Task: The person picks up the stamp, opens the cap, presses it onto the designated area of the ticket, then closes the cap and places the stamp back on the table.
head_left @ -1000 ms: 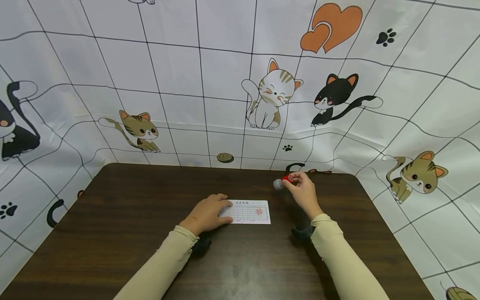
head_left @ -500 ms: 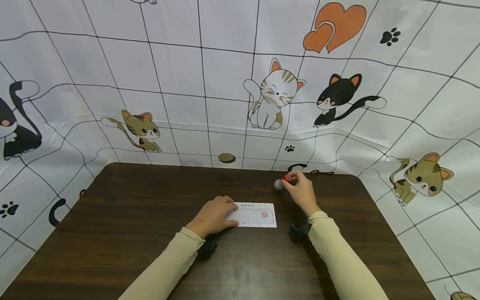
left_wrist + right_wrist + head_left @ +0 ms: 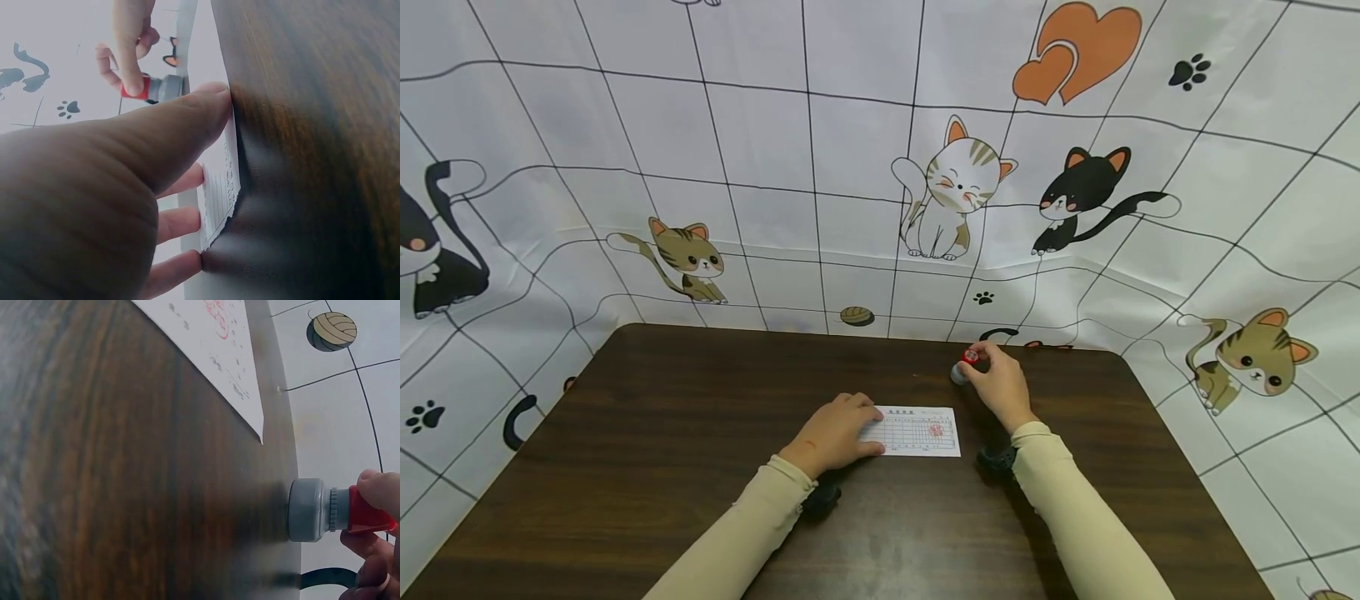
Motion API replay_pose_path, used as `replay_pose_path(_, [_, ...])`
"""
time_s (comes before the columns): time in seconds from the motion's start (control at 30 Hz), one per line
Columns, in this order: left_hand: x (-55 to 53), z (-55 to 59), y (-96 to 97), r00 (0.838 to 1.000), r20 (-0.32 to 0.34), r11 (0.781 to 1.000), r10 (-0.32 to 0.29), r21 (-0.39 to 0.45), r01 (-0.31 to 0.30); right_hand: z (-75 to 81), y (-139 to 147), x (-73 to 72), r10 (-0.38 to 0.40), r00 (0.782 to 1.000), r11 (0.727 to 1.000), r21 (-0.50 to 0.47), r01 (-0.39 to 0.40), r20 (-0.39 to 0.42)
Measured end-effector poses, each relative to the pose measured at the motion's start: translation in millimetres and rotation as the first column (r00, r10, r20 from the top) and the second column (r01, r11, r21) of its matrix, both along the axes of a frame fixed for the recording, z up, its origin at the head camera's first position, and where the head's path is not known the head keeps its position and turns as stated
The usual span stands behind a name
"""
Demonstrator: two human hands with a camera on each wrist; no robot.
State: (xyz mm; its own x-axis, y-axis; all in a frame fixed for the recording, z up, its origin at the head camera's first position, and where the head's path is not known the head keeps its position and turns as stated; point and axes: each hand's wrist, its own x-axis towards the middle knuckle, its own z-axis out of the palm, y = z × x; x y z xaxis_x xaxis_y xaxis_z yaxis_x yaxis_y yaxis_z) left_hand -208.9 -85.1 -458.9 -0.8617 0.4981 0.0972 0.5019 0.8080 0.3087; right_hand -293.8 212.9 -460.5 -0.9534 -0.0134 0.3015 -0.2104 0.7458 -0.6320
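Observation:
A small printed form with a ruled grid and a red seal mark lies on the dark wooden table. My left hand rests on its left end, the thumb at the near edge and the fingers spread over the paper. Right of the form, my right hand holds a stamp by its red handle between thumb and fingers. The grey cap is on the stamp's lower end, its flat bottom right at the tabletop. In the left wrist view the stamp shows beyond my left thumb.
A white cloth printed with cartoon cats and grid lines hangs behind the table and along its sides. The table's far edge runs just behind my right hand. A dark wrist camera sits under each sleeve cuff.
The stamp, tilted a second ago, now stands more upright with its cap down at the table. The form and left hand have shifted slightly right, partly with the camera's view.

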Motion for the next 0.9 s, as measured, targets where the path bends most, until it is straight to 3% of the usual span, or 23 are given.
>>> replay_pose_path(0.53, [-1.2,-1.7,0.9,1.000,0.011,1.000,0.000,-0.002,0.000,-1.0,-6,5.6,0.004,0.998,1.000,0.022,-0.005,0.070])
replay_pose_path(0.9, [-9.0,-2.0,-9.6,0.999,0.050,1.000,-0.007,0.023,0.006,6.5,1,17.8,-0.016,1.000,0.999,-0.039,0.017,0.012])
